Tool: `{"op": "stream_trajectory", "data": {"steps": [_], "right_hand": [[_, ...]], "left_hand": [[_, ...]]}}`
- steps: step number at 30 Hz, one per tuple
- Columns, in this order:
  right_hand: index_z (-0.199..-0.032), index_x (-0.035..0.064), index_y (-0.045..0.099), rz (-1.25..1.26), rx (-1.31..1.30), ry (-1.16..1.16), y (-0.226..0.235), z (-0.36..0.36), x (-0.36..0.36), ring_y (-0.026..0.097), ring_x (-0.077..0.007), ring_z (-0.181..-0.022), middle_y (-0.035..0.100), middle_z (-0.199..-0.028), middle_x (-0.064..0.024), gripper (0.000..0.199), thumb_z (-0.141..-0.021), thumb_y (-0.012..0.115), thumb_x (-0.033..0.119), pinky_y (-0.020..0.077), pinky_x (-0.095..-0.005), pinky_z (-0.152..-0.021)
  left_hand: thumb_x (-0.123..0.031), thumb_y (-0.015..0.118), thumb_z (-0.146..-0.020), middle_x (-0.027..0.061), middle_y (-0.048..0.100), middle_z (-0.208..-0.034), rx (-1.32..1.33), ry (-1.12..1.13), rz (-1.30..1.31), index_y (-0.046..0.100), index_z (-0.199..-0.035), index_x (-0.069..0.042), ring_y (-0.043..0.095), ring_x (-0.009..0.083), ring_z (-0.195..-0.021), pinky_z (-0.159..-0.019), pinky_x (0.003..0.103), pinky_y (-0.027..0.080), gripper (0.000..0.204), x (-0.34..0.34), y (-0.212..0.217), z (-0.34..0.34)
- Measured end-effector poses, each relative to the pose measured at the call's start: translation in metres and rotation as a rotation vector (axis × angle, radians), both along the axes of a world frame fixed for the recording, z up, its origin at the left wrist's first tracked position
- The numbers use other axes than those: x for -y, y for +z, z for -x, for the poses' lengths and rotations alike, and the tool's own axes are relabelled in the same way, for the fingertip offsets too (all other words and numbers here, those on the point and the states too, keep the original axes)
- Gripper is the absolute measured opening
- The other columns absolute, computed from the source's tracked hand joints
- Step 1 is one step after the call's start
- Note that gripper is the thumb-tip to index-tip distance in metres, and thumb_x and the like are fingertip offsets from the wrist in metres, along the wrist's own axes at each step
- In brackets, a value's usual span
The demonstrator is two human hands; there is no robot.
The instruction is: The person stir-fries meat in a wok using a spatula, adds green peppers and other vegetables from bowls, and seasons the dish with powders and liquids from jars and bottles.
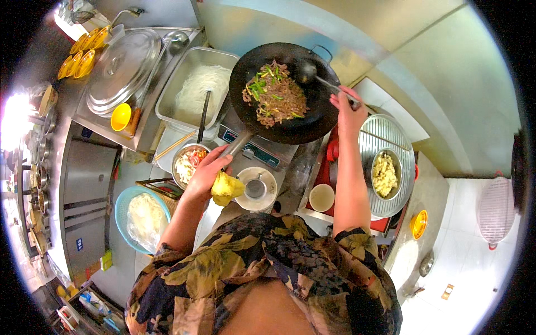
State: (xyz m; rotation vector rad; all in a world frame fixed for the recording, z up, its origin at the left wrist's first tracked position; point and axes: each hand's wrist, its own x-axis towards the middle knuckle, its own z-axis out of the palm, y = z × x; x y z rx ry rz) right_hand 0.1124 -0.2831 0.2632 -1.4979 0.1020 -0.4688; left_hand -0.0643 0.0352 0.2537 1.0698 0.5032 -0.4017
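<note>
A black wok (324,114) hangs tilted in front of me, over a scale with a digital panel (254,149). My left hand (211,170) is closed round its handle (240,144), with a yellow cloth (226,188) bunched at the palm. Brown meat strips (282,103) mixed with green pepper pieces lie toward the wok's left side. My right hand (350,111) grips a metal ladle (325,84), whose dark bowl rests at the wok's far right, beside the food.
Left of the wok stand a metal tray (163,106) of white noodles and a bowl (176,167) of chopped ingredients. Further left are a lidded pot (123,70) and a blue basin (124,231). At right, a metal bowl (397,162) of yellow food sits on a round slatted rack (393,128).
</note>
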Motion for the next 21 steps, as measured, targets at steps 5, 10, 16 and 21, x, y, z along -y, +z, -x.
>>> {"op": "stream_trajectory", "data": {"steps": [5, 10, 16, 21], "right_hand": [[-0.108, 0.0034, 0.069, 0.331, 0.004, 0.333, 0.002, 0.001, -0.034, 0.068, -0.0141, -0.091, 0.071, -0.106, -0.0076, 0.022, -0.087, 0.067, 0.011, 0.0525, -0.0276, -0.078], [-0.108, 0.0044, 0.066, 0.922, 0.345, 0.772, 0.048, 0.054, -0.031, 0.067, -0.0289, -0.097, 0.065, -0.121, -0.014, 0.027, -0.081, 0.066, 0.008, 0.0535, -0.0356, -0.08], [-0.105, 0.0003, 0.063, 1.174, 0.326, 0.973, 0.128, 0.123, -0.005, 0.065, -0.0328, -0.093, 0.062, -0.124, -0.0161, 0.026, -0.079, 0.067, 0.0, 0.0528, -0.0374, -0.076], [-0.104, 0.0008, 0.064, 1.158, 0.263, 0.93, 0.106, 0.129, -0.01, 0.066, -0.031, -0.095, 0.063, -0.123, -0.0156, 0.024, -0.08, 0.068, 0.002, 0.0537, -0.038, -0.079]], "left_hand": [[-0.019, 0.06, -0.092, 0.0022, 0.056, -0.08, 0.003, -0.014, 0.022, 0.05, -0.132, -0.003, 0.053, 0.01, -0.066, -0.056, 0.024, 0.042, 0.044, -0.003, 0.002, 0.002], [-0.018, 0.061, -0.092, 0.0028, 0.057, -0.083, 0.021, 0.016, 0.038, 0.049, -0.133, -0.002, 0.054, 0.0112, -0.068, -0.057, 0.025, 0.044, 0.046, -0.001, 0.002, -0.001], [-0.017, 0.062, -0.091, 0.0022, 0.057, -0.087, 0.021, 0.018, 0.042, 0.05, -0.133, -0.002, 0.054, 0.0112, -0.069, -0.058, 0.025, 0.044, 0.046, -0.003, -0.004, 0.0], [-0.02, 0.063, -0.089, 0.003, 0.061, -0.097, -0.017, 0.027, -0.01, 0.055, -0.13, -0.006, 0.057, 0.0126, -0.077, -0.064, 0.026, 0.047, 0.044, -0.002, -0.008, 0.001]]}}
